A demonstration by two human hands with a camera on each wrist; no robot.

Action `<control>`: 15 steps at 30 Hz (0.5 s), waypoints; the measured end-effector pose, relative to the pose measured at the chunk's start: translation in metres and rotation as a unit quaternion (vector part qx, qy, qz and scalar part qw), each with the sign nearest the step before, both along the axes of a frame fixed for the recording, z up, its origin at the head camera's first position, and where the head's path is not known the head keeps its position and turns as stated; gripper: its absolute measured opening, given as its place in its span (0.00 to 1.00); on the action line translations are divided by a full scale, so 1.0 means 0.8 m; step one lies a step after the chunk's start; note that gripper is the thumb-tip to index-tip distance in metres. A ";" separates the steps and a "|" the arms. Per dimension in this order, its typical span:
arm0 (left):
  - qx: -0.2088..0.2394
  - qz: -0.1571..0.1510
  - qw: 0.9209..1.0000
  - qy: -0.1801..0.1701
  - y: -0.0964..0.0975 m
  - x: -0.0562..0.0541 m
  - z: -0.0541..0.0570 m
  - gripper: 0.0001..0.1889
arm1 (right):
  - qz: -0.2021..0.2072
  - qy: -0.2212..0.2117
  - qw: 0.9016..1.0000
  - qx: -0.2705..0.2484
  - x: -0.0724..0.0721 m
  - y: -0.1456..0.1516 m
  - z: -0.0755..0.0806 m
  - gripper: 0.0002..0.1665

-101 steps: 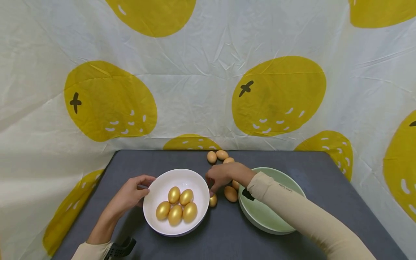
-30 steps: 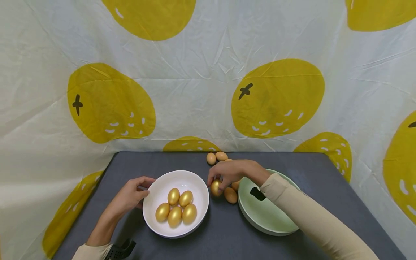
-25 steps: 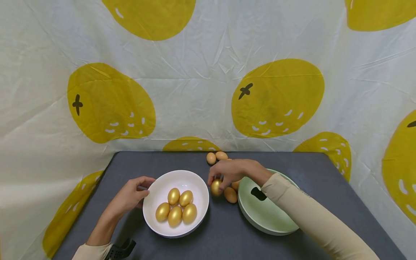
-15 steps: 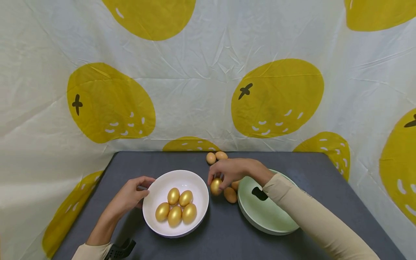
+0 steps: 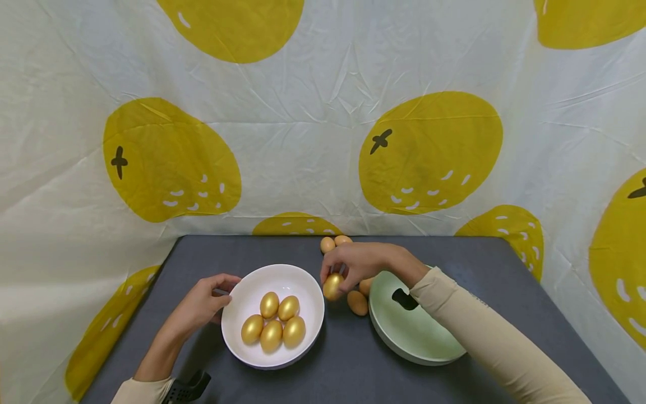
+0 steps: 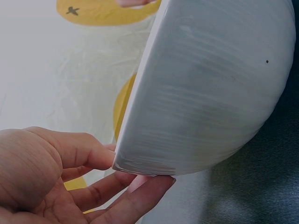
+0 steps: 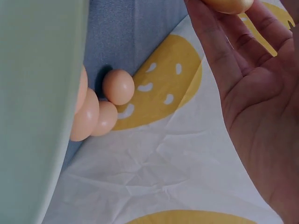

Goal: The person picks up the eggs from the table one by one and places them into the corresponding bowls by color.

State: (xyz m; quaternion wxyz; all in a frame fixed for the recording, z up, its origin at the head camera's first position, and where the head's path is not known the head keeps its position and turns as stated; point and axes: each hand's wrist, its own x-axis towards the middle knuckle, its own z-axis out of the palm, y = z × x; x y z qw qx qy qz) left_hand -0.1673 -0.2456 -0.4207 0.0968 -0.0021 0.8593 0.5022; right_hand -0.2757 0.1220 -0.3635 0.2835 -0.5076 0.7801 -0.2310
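My right hand (image 5: 355,262) pinches a golden egg (image 5: 332,287) between thumb and fingers, just right of the white bowl's rim; the right wrist view shows part of this egg (image 7: 229,4) at its top edge. Several golden eggs (image 5: 271,335) lie inside the white bowl (image 5: 234,342). At that bowl's left side, my left hand (image 5: 204,300) holds the rim. Up close in the left wrist view, the thumb of the left hand (image 6: 70,172) meets the bowl's edge, and its fingers touch the outer wall (image 6: 201,93).
A pale green bowl (image 5: 404,336) stands on the right, under my right forearm. Brown eggs (image 5: 358,303) sit between the two bowls, and others (image 5: 327,244) lie near the table's back edge. The dark table (image 5: 343,370) ends at a fruit-printed cloth (image 5: 303,168).
My right hand, earlier reaching low beside the white bowl, has gripped the golden egg there and now lifts it slightly, up and to the left. The left hand stays on the rim.
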 end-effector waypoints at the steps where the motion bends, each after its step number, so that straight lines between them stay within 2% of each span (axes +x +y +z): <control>1: 0.000 0.000 1.000 0.000 0.000 0.000 0.000 0.21 | 0.001 -0.002 1.000 -0.003 0.000 0.000 0.000 0.19; 10: -0.009 0.003 1.000 -0.006 0.000 0.001 0.001 0.21 | 0.023 0.034 0.999 -0.010 0.005 -0.010 0.011 0.17; 15: -0.014 0.005 1.000 -0.005 0.001 0.001 0.002 0.21 | 0.034 0.034 0.999 -0.016 0.010 -0.020 0.013 0.17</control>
